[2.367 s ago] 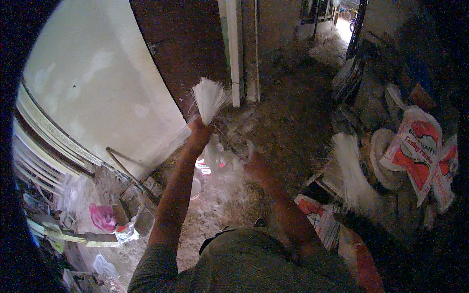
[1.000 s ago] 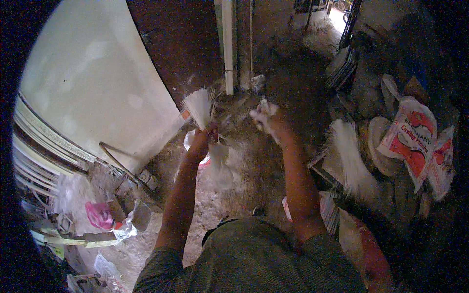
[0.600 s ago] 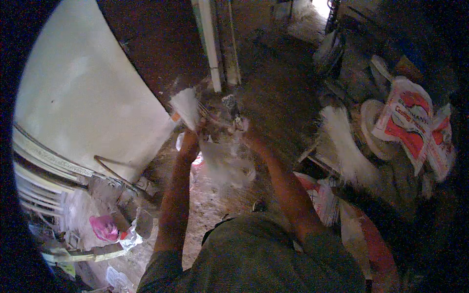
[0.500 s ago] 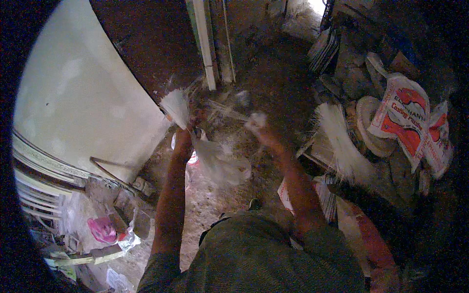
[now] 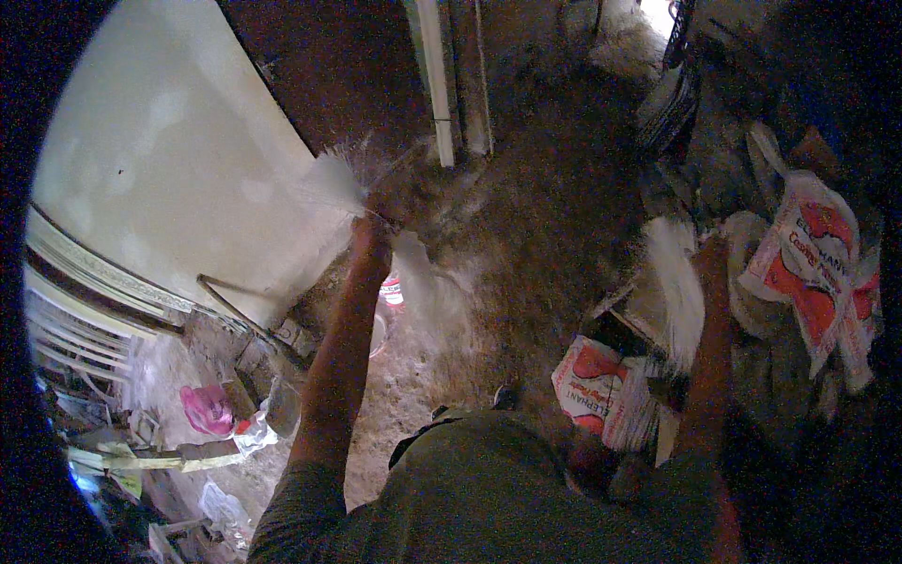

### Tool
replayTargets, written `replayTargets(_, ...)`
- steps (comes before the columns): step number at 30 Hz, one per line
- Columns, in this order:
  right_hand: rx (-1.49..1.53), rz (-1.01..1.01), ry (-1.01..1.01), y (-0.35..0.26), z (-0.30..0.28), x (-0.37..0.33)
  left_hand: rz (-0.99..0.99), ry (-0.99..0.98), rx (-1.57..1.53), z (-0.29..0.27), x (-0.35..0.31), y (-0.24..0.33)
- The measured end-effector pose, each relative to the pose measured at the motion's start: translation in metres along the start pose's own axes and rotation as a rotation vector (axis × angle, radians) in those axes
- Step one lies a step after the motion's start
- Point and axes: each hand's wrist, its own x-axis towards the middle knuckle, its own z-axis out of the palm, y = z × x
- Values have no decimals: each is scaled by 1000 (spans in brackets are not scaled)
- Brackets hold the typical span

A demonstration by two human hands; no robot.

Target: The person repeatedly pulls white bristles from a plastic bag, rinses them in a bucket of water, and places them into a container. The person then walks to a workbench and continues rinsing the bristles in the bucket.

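The fibre bundle (image 5: 327, 186) is white, its wispy tips almost translucent; the second bundle (image 5: 674, 282), toward the right edge of the floor (image 5: 550, 226), is creamy white. Farther along that edge, the crumpled sack (image 5: 816, 254) shows white with bold red patches and dark and red print, and the nearer sack (image 5: 590, 381) repeats that red-on-white pattern. Toward the floor's left edge, the bag (image 5: 205, 410) is bright pink. The floor is mottled brown and chalky grey, the leaning panel (image 5: 160, 169) off-white with paler smudges, the shirt (image 5: 526, 489) dark grey-green.
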Motion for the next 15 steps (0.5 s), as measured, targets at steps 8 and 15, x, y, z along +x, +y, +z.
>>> replayTargets(8, 1187, -689, -308, -298, -150, -70, -238, 23, -547, 89, -30, 47)
replayTargets(15, 1224, -545, -497, -421, -132, -113, -379, 70, -875, 59, -36, 77)
